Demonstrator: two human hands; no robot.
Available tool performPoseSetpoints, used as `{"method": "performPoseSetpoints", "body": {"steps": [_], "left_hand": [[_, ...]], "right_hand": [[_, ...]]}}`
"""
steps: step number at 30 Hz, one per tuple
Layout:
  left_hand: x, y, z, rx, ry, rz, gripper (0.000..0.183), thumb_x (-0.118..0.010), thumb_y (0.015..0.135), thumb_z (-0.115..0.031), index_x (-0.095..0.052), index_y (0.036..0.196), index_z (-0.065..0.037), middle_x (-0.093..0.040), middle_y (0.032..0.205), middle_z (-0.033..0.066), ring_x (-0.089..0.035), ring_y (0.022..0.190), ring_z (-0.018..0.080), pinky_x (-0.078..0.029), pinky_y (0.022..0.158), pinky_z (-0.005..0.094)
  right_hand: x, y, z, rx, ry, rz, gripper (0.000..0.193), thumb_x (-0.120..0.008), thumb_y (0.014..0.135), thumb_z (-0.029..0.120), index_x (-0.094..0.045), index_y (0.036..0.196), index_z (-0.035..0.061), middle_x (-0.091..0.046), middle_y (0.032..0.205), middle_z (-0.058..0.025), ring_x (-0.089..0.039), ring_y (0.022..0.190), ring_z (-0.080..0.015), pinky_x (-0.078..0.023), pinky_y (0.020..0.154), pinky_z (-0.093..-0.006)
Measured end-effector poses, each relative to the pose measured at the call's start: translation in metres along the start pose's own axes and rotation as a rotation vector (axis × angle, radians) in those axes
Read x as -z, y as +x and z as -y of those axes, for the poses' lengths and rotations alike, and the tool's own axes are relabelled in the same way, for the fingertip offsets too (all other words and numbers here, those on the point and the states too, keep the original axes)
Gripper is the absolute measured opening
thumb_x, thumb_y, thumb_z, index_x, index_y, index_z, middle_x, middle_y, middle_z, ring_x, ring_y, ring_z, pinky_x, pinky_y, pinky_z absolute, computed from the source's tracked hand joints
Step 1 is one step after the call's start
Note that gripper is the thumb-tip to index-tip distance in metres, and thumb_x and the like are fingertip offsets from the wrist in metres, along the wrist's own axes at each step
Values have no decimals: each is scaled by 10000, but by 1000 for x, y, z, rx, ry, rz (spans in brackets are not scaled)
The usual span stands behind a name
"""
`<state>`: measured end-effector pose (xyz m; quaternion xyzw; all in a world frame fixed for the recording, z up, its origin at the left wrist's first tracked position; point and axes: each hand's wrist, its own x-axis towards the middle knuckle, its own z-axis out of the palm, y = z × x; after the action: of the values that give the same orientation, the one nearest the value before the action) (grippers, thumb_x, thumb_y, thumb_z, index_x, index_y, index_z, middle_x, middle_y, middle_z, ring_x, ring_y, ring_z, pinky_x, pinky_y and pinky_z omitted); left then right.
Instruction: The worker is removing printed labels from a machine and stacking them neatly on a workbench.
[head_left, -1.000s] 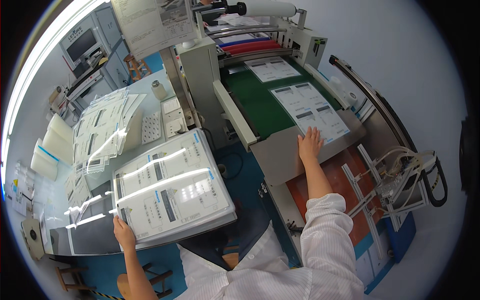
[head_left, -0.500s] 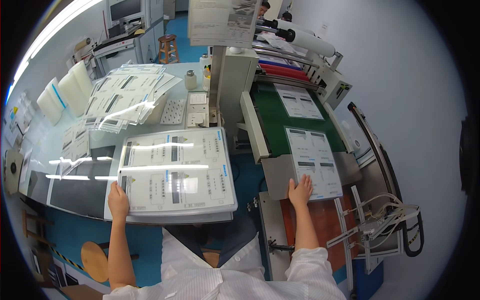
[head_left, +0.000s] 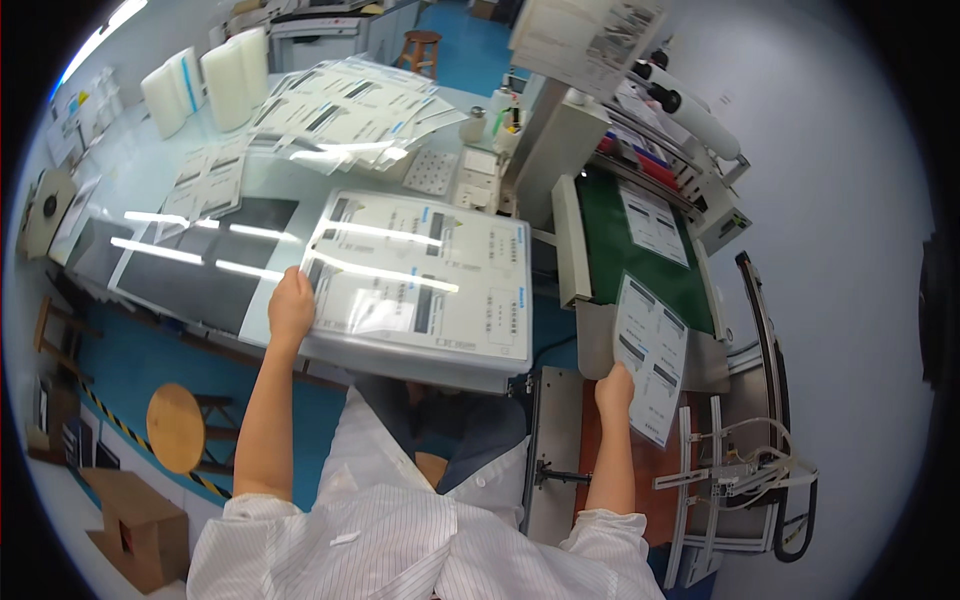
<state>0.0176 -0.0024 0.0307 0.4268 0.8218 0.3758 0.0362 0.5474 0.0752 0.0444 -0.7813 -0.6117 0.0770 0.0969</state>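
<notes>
My right hand [head_left: 614, 388] is closed on the left edge of a printed sheet [head_left: 655, 350], which is tilted and hangs over the near end of the green conveyor belt [head_left: 606, 240]. Another printed sheet [head_left: 655, 225] lies flat farther up the belt. On the table to the left is a thick, neat stack of glossy printed sheets [head_left: 420, 275]. My left hand [head_left: 291, 305] is closed around the left edge of this stack, with its fingertips partly hidden.
Loose, fanned printed sheets [head_left: 345, 110] lie on the table's far side, beside white rolls [head_left: 228, 85]. A metal frame with hoses [head_left: 735, 475] stands right of my right hand. A wooden stool [head_left: 176, 428] is at lower left. A post with a hanging notice [head_left: 590, 40] rises between table and conveyor.
My right hand went from lying open on the sheet to gripping its left edge, and the sheet is now lifted and turned. My left hand stays at the stack. The view has shifted.
</notes>
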Motion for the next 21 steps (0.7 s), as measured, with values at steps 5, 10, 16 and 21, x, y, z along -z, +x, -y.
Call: {"method": "performPoseSetpoints", "body": {"steps": [5,10,16,21], "left_hand": [[2,4,-4,51,-84,11,348,-391,967,-262,-573,1111,-3,-636,1044,250,-596,963,441,-463,847,496],[-2,5,18,-263,-182,-287,244,-559,860,-100,-622,1091,-52,-608,1071,166,-540,1026,368,-431,920,445],[44,12,14,39,-761,168,437,-562,932,-400,-706,968,11,-686,813,94,-609,655,196,-484,653,309],[69,18,8,349,-862,533,367,-635,887,-319,-684,906,44,-643,763,75,-586,657,126,-470,577,248]], "right_hand": [[45,-54,58,351,280,-307,452,-459,842,-97,-493,1292,-74,-595,1204,-276,-577,1128,-401,-458,969,-437],[60,-111,114,831,371,-358,463,-375,846,-130,-553,1264,-40,-582,1266,-233,-543,1195,-388,-431,1008,-433],[33,-114,126,1248,157,-273,443,-481,809,-119,-638,1191,39,-609,1251,-161,-548,1210,-353,-400,1056,-488],[12,-104,133,1220,82,-229,458,-488,807,-96,-661,1183,98,-610,1260,-126,-526,1230,-353,-365,1071,-517]]}}
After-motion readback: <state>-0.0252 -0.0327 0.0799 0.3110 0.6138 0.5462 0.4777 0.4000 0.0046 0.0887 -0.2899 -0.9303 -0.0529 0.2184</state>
